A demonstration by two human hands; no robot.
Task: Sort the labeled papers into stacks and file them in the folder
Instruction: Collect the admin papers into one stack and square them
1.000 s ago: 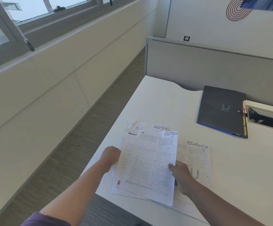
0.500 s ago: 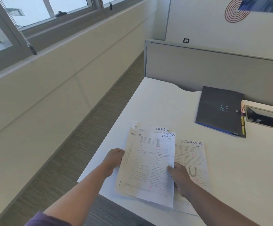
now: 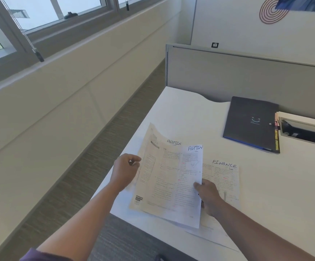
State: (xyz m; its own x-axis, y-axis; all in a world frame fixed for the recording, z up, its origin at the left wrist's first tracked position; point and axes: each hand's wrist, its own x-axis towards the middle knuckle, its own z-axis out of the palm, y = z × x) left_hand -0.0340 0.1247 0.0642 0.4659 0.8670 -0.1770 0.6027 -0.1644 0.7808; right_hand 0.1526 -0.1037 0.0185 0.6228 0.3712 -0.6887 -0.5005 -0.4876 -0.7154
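White printed sheets are what I have in both hands. My right hand (image 3: 208, 196) pinches the right edge of the ADMIN papers (image 3: 173, 183), thumb on top of the front sheet and the other fingers hidden beneath it. My left hand (image 3: 125, 172) is at the left edge of the same bundle with its fingers curled; I take it to be gripping that edge, though the contact itself is hidden behind the paper. The bundle is lifted off the desk (image 3: 181, 110) and tilted up toward me, its upper left corner bowing back. I read "ADMIN" handwritten at the top of two sheets, the front one sitting a little lower and to the right of the one behind.

Just to the right, partly under my right hand, the FINANCE paper (image 3: 226, 176) lies flat on the desk, its label facing up. More white paper lies on the desk under the lifted bundle, near the front edge.

Further back and to the right, well apart from the papers, the dark folder (image 3: 250, 123) lies closed on the desk, with coloured tabs along its right side. A grey partition (image 3: 247, 76) stands behind it. A window (image 3: 49, 14) runs along the wall to my left.
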